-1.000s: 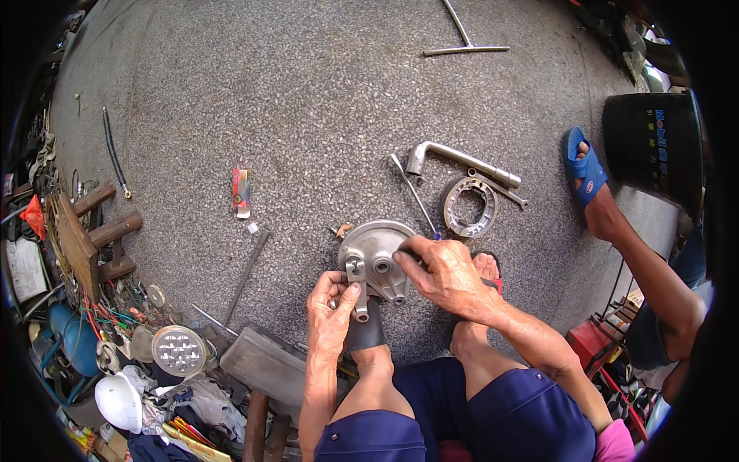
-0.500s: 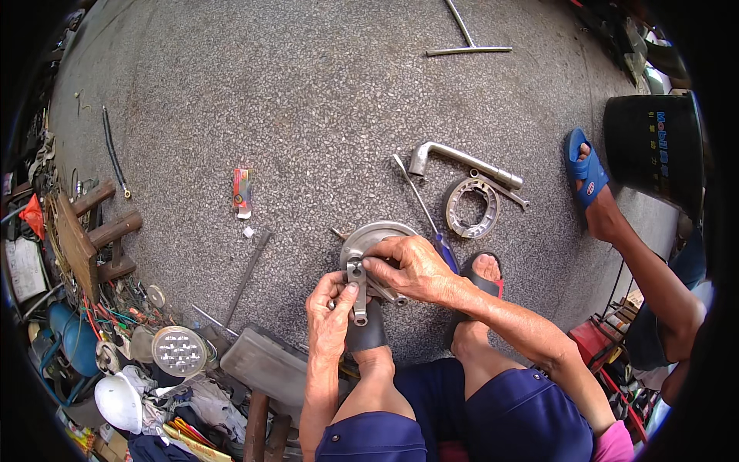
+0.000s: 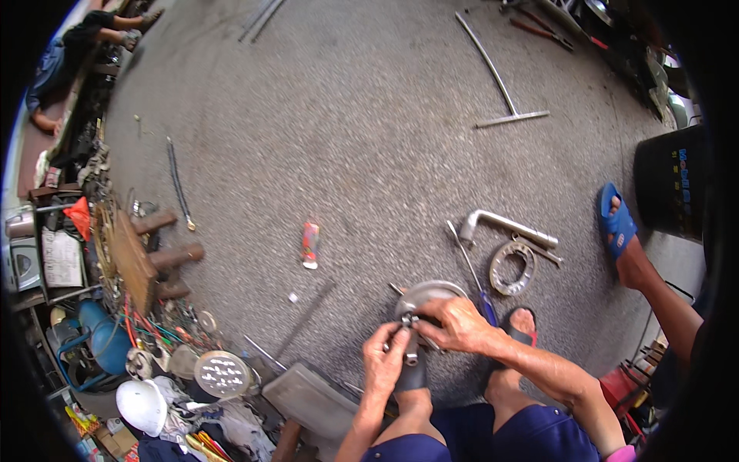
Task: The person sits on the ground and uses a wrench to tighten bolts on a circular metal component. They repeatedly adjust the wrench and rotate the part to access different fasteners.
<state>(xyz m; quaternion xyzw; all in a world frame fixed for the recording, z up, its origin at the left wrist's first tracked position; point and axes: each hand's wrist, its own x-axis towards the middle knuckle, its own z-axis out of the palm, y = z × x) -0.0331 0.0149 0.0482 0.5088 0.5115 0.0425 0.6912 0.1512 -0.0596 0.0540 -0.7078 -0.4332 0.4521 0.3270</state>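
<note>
A round metal plate (image 3: 433, 291) lies near my feet, partly hidden by my hands. My left hand (image 3: 382, 358) is closed on a short metal lever arm (image 3: 411, 351) at the plate's near side. At the lever's upper end, the thumb and fingers of my right hand (image 3: 460, 327) pinch together; what is between them is too small and blurred to name. A blue-handled screwdriver (image 3: 486, 306) rests right of the plate. Beyond it are a notched metal ring (image 3: 512, 269), a slim spanner (image 3: 543, 251) and an L-shaped socket wrench (image 3: 514, 225).
A red tube-like pack (image 3: 309, 245) and a T-handle wrench (image 3: 496, 77) lie on the floor ahead. At right, another person's blue-sandalled foot (image 3: 618, 223) is beside a black bucket (image 3: 670, 185). An overturned wooden stool (image 3: 135, 254), wires and a white helmet (image 3: 142, 406) crowd the left.
The view has swung, so the floor items sit lower and further right; another person's limbs appear at upper left. My hands stay at the lever, which looks more foreshortened.
</note>
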